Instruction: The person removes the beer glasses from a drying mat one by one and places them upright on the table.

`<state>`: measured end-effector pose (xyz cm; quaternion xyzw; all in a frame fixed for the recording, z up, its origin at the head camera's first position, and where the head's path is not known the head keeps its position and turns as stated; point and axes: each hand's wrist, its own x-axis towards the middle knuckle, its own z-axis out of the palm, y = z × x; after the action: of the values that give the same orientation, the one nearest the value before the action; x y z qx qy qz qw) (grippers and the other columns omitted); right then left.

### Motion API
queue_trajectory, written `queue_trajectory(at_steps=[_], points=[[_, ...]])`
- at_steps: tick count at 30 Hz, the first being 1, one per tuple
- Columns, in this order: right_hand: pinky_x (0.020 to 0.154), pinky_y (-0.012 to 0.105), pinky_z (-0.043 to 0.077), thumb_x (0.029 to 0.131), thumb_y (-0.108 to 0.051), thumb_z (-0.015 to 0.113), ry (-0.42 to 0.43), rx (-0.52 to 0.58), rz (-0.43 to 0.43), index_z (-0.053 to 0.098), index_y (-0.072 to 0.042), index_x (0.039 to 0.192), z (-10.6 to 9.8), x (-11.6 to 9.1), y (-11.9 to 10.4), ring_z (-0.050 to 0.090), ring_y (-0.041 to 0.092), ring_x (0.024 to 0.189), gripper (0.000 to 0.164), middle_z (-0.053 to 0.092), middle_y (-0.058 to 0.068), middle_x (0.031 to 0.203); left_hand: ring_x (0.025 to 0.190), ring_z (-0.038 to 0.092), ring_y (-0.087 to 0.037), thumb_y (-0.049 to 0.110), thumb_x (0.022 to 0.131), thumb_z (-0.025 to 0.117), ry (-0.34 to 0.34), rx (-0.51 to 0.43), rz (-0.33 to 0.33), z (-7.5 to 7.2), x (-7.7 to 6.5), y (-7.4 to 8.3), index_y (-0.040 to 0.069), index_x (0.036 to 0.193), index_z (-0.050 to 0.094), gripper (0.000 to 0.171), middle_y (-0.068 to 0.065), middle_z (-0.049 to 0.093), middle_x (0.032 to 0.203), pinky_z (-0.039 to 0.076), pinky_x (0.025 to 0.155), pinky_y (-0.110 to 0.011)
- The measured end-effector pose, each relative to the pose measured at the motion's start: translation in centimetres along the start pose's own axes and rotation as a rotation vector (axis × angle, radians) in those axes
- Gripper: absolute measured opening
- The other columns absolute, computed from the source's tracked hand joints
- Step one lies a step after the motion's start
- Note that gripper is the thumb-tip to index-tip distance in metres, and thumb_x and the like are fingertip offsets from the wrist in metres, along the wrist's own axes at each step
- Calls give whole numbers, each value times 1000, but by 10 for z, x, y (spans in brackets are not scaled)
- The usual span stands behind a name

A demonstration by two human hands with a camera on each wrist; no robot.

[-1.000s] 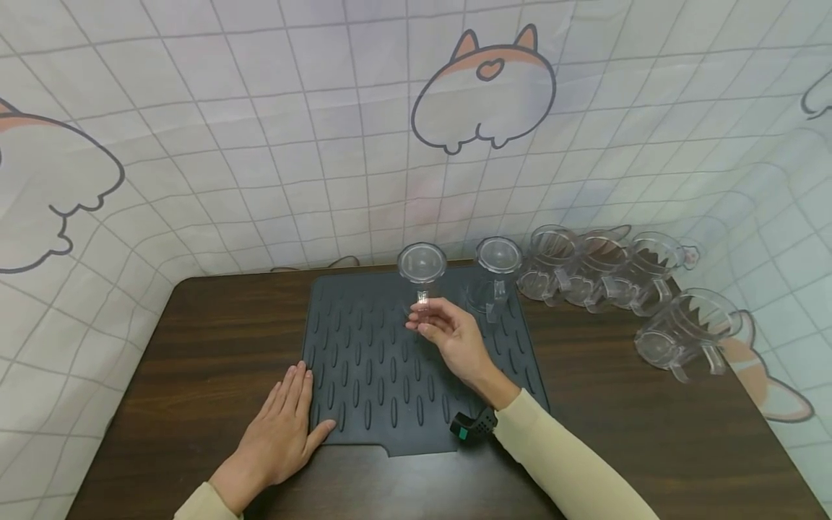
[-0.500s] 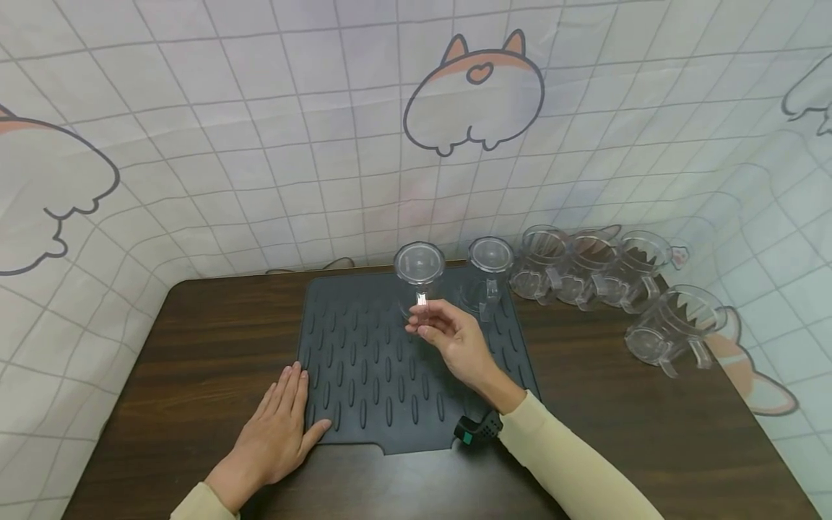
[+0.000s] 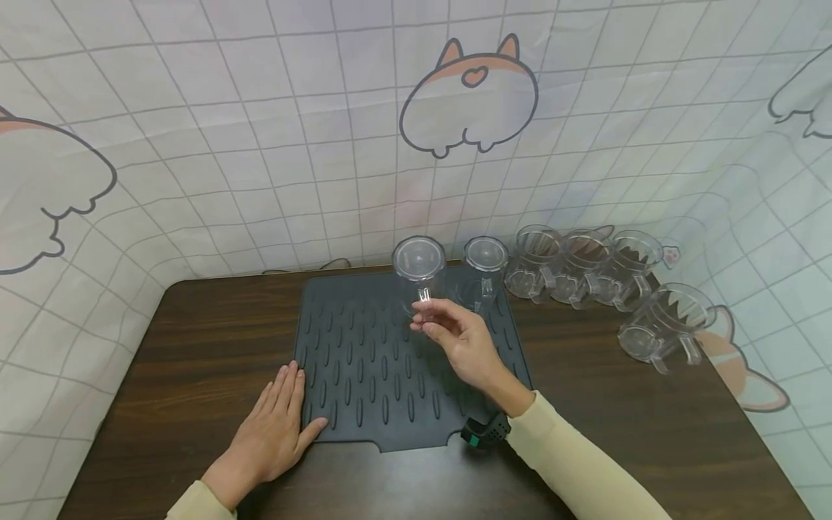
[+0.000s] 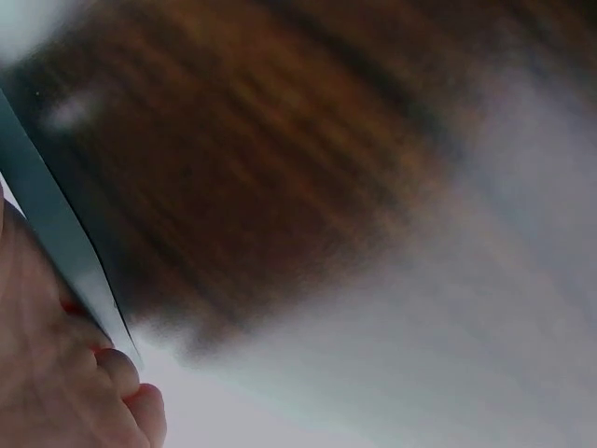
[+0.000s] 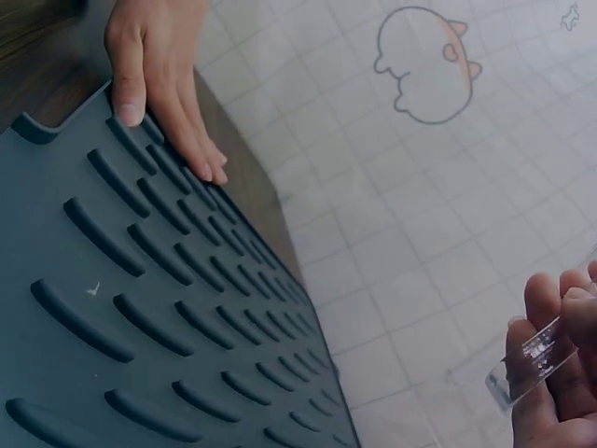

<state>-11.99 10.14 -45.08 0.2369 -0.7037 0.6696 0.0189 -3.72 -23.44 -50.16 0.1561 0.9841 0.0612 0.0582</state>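
Observation:
My right hand (image 3: 464,343) pinches the handle (image 3: 425,295) of a clear mug (image 3: 419,258), held upside down with its round base up, over the back of a dark ribbed mat (image 3: 373,426). In the right wrist view, fingers and thumb close around that clear handle (image 5: 524,367); the mug's body is mostly out of that view. A second clear mug (image 3: 486,254) stands inverted on the mat, just right of the held one. My left hand (image 3: 269,426) lies flat along the mat's left edge, thumb over the mat; the left wrist view shows its fingers (image 4: 145,411) beside that edge.
To the right of the mat, three clear mugs stand mouth up in a row, the nearest one a mug (image 3: 536,263) by the mat. Another upright mug (image 3: 666,321) sits farther right on the brown table (image 3: 598,419). A white gridded cloth (image 3: 292,180) hangs behind.
The held mug has risen slightly and shifted a little right, closer to the inverted mug. The left hand keeps its place on the mat's edge. The head view has turned slightly.

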Motion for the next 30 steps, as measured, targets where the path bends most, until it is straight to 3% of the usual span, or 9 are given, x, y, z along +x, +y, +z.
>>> queue_trajectory(at_steps=[7,23,30], points=[[98,25,60,102,3,58,22,-66,-31,64,0,133,-5,-5,-8,74,8,105,32,71,23,115,159,21,-48,54,106,49,-2,2,2,-1,0,1,-9,160,27,86,-29,19,171,28,126,-64],[97,19,58,101,2,59,52,-147,-27,66,3,132,-21,-17,-26,72,-2,103,31,75,24,110,159,20,-49,55,105,50,-10,-13,5,-1,1,-1,-9,160,26,87,-30,19,170,28,126,-65],[94,31,62,103,2,55,35,-235,-57,65,1,130,-33,-23,-35,70,1,101,28,71,22,111,158,20,-50,55,104,52,-10,-40,9,-4,1,-1,-9,159,27,88,-30,19,170,27,125,-66]])
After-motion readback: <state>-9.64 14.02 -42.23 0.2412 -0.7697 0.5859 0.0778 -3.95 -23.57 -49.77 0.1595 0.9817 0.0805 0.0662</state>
